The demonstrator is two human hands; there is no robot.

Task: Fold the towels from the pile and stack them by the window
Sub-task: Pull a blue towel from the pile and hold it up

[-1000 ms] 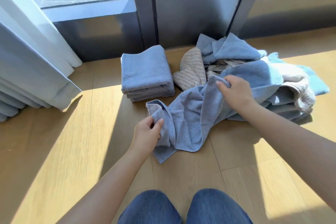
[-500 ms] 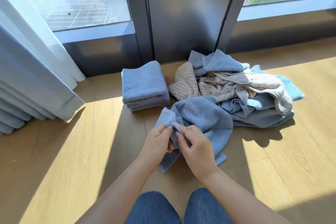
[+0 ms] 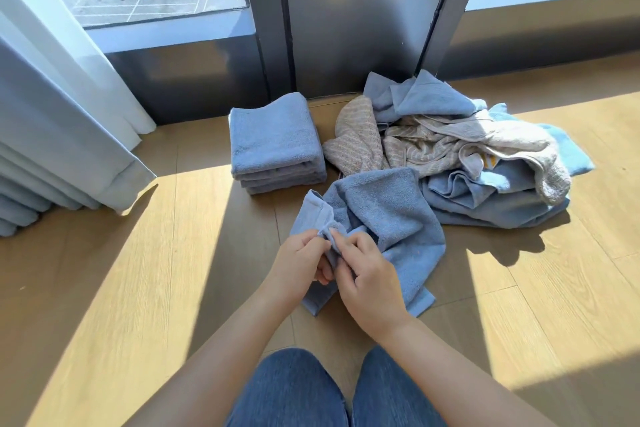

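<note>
A crumpled blue towel (image 3: 384,218) lies on the wooden floor in front of my knees. My left hand (image 3: 299,265) and my right hand (image 3: 367,282) meet at its near left corner, and both pinch the hem there. Behind it, a neat stack of folded blue towels (image 3: 273,142) sits against the window frame. To the right lies the loose pile of towels (image 3: 478,163), blue and beige ones mixed together.
A white and grey curtain (image 3: 59,128) hangs at the left and bunches on the floor. The dark window frame (image 3: 353,17) runs across the back. My knees in blue jeans (image 3: 332,392) fill the bottom middle. Sunlit floor (image 3: 554,305) extends to the right.
My right hand left the far end of the blue towel and came back to meet the left hand at the near corner. The towel now lies clear of the pile.
</note>
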